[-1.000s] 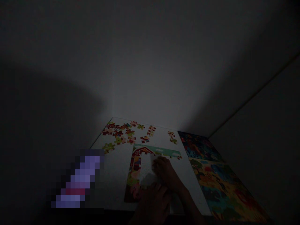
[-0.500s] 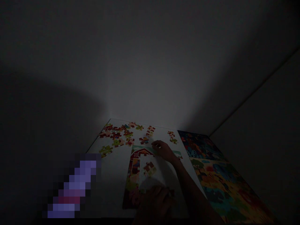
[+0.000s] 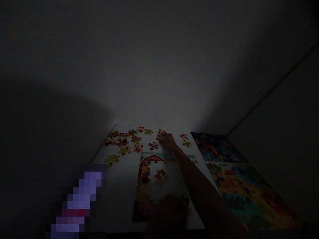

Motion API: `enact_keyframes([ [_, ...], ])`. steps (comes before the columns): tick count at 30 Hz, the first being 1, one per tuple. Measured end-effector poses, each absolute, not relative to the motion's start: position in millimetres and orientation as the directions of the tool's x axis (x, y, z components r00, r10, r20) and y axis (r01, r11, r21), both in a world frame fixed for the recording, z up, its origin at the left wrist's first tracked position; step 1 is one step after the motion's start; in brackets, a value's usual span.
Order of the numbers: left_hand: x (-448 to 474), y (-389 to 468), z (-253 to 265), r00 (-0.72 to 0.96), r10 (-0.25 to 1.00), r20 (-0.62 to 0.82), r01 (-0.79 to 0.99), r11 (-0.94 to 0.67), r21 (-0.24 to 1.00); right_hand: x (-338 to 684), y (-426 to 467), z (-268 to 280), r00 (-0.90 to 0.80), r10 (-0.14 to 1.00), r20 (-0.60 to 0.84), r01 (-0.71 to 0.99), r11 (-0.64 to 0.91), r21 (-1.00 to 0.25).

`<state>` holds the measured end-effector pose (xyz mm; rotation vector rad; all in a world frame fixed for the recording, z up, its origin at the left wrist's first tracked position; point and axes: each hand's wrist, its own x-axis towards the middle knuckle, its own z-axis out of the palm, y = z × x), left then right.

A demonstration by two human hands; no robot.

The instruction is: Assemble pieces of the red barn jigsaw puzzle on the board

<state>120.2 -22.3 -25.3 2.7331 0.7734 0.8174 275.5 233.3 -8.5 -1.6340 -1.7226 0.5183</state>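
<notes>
Farm jigsaw (image 3: 142, 182), part-built, lies flat on the white desk (image 3: 118, 192), near edge toward the person. Left column and top strip with the barn roof are joined; middle shows white. One loose cluster of joined-looking pieces (image 3: 161, 177) sits tilted inside that white area, apart from the top strip. Right hand (image 3: 168, 141) is past the jigsaw's far edge, fingers bunched narrow at a small column of pieces (image 3: 160, 132); can't tell if it grips one. Right forearm crosses over the top strip. Left hand (image 3: 171, 207) is low over the jigsaw's near part, very dark; can't tell if it holds anything. Striped piece (image 3: 154, 146) lies just left of the right hand. Big scatter of loose pieces (image 3: 123, 142) at far left, green pieces (image 3: 112, 160) nearest the person. Two more, a red-brown piece (image 3: 183, 136) and a green piece (image 3: 186, 144), at far right. Beside them, dark blue picture (image 3: 215, 146) and yellow animal picture (image 3: 244, 189) along the right side. Purple object (image 3: 82, 199) at left is pixelated, unreadable.
</notes>
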Motion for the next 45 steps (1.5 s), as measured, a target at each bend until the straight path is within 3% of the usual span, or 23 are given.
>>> enact_keyframes([
  [10, 119.1, -24.2, -10.9, 0.722, 0.575, 0.386, 0.434, -0.810, 0.396, 278.9, 238.7, -2.9, 0.167, 0.983, 0.078, 0.678, -0.057, -0.733],
  [20, 119.6, -23.4, -6.1, 0.738, 0.557, 0.382, 0.436, -0.825, 0.361, 287.3, 197.6, 16.8, 0.240, 0.966, 0.101, 0.479, -0.028, -0.877],
  [28, 118.0, -21.6, 0.7, 0.757, 0.540, 0.368, 0.395, -0.827, 0.400, 332.7, 74.0, 29.5, 0.193, 0.978, 0.078, 0.259, 0.026, -0.965],
  [36, 117.2, -19.6, 6.8, 0.808, 0.496, 0.318, 0.394, -0.856, 0.334, 342.9, -58.8, 20.0, 0.259, 0.962, -0.086, 0.230, -0.147, -0.962],
  [45, 110.3, -6.3, 16.9, 0.783, 0.543, 0.302, 0.449, -0.831, 0.328, 327.6, -91.9, 6.5, 0.352, 0.936, -0.016, 0.249, -0.110, -0.962],
])
